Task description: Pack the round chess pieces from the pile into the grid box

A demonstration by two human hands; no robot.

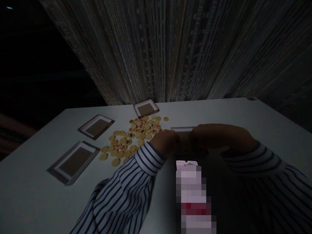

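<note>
My left hand point(166, 142) and my right hand point(216, 136) face each other over the front middle of the table, both with curled fingers. Between them is a shallow box point(184, 129), of which mainly a pale far edge shows; both hands appear closed on its sides. Deep shadow hides my fingertips and the near part of the box. To the left of my left hand lie many round wooden Chinese chess pieces point(142, 128), some with red or black characters up. A lit phone point(187, 163) shows below my hands, its screen mostly blurred out by blocks.
Three shallow boxes stand about the pieces: one at the back point(147, 108), one at the left point(97, 126) and one at the front left point(74, 162). The white table point(219, 112) reaches to a string curtain point(156, 48). A small dark flat item point(252, 98) lies at the far right corner.
</note>
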